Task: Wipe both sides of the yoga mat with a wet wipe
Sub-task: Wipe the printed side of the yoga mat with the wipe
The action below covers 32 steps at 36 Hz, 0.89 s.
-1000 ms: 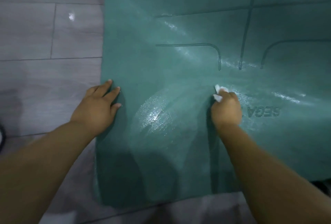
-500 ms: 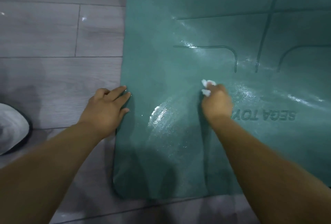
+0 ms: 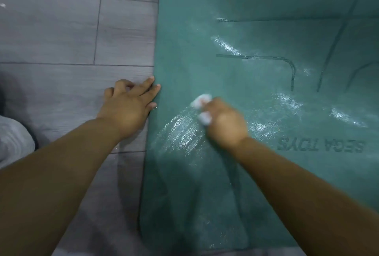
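A teal yoga mat (image 3: 256,36) lies flat on the floor, printed side up, with dark guide lines and upside-down lettering at the right. Wet streaks shine across its middle. My right hand (image 3: 224,123) grips a bunched white wet wipe (image 3: 202,100) and presses it on the mat near the left part; the hand is blurred. My left hand (image 3: 129,106) lies on the floor at the mat's left edge, its straight fingertips touching that edge, one finger bent up.
Grey wood-look plank floor (image 3: 61,36) runs along the left of the mat and past its near end. A grey cloth-covered shape (image 3: 14,141) shows at the far left edge. The mat's rounded near-left corner (image 3: 143,233) lies close to me.
My right hand has slid the wipe leftward across the mat, leaving fresh wet streaks. The view has shifted, so the mat sits further right. My left hand has slipped from the mat onto the floor.
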Each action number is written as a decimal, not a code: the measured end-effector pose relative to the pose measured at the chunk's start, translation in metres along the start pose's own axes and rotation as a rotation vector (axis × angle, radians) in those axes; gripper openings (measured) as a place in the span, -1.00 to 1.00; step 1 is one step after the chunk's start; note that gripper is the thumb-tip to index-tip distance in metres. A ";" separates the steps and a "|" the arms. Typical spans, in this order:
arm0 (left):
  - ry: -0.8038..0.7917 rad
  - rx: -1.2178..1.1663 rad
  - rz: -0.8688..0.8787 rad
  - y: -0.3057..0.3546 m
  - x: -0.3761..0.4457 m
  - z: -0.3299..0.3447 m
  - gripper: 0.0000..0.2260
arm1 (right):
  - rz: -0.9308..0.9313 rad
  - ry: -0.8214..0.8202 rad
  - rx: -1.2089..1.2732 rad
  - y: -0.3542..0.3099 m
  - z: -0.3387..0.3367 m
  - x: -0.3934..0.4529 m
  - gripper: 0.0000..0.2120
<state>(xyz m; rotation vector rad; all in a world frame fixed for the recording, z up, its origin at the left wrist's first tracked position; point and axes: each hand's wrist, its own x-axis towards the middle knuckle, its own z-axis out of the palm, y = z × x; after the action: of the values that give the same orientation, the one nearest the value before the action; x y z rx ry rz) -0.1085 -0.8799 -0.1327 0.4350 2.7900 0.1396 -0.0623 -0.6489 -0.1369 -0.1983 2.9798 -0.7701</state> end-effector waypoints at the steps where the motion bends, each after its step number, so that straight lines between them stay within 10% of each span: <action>1: 0.004 -0.004 -0.002 -0.001 0.000 0.001 -0.56 | 0.212 0.101 -0.033 0.014 -0.009 0.007 -0.66; 6: 0.029 -0.026 0.018 -0.006 0.002 -0.001 -0.59 | 0.548 0.301 -0.075 0.004 0.010 0.019 -0.63; 15: -0.006 -0.076 0.041 -0.016 0.008 -0.009 -0.62 | -0.595 -0.145 -0.098 -0.075 0.051 -0.010 -0.65; 25: 0.013 -0.099 0.034 -0.014 0.016 -0.010 -0.62 | 0.578 0.262 -0.110 0.023 -0.013 0.054 -0.58; 32: -0.006 0.002 0.022 -0.016 0.030 -0.015 -0.50 | -0.260 -0.021 -0.065 -0.072 0.052 0.038 -0.67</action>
<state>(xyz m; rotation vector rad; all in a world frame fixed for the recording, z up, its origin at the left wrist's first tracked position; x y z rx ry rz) -0.1448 -0.8864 -0.1293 0.4660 2.7801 0.1408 -0.0874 -0.7418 -0.1481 -0.6029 2.9972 -0.6868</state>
